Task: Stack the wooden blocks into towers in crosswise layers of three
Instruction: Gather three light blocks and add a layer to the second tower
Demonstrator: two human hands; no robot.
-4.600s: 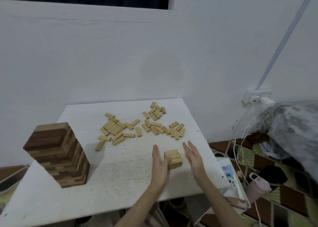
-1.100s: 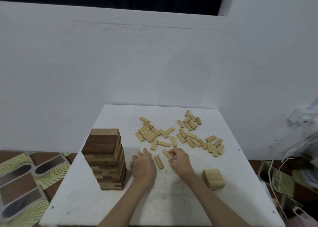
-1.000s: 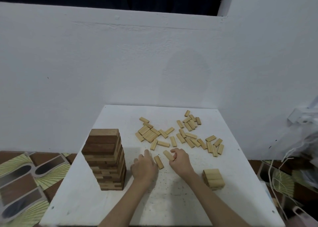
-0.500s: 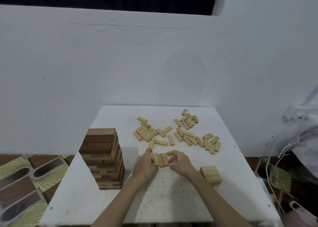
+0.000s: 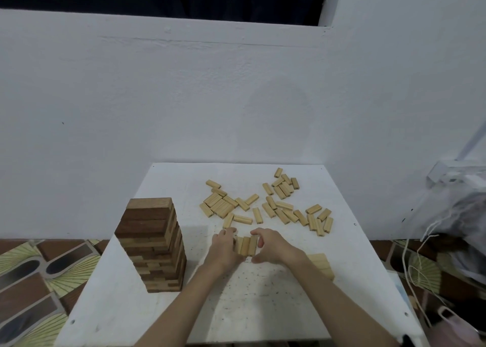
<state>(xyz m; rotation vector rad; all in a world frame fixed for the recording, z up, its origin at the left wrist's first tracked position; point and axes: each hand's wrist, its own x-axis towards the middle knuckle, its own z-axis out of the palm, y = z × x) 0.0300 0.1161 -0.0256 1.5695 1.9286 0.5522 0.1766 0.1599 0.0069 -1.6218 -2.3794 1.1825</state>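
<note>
Three light wooden blocks (image 5: 246,245) lie side by side as one row on the white table (image 5: 263,302). My left hand (image 5: 223,249) holds the row's left side and my right hand (image 5: 273,245) holds its right side, fingers curled round the blocks. A small light stack (image 5: 322,264) stands to the right, partly behind my right forearm. Several loose light blocks (image 5: 268,204) lie scattered further back. A tall dark-and-light tower (image 5: 152,244) stands at the left.
The table backs onto a white wall (image 5: 210,97). White cables (image 5: 418,257) and a bundle of cloth (image 5: 462,215) sit off its right edge. A patterned floor mat (image 5: 31,281) lies to the left, a pink bottle (image 5: 457,331) at the bottom right.
Both hands gathered single blocks near the table's middle and pushed them together into a row of three. Earlier they were at the small stack on the right. The camera has shifted.
</note>
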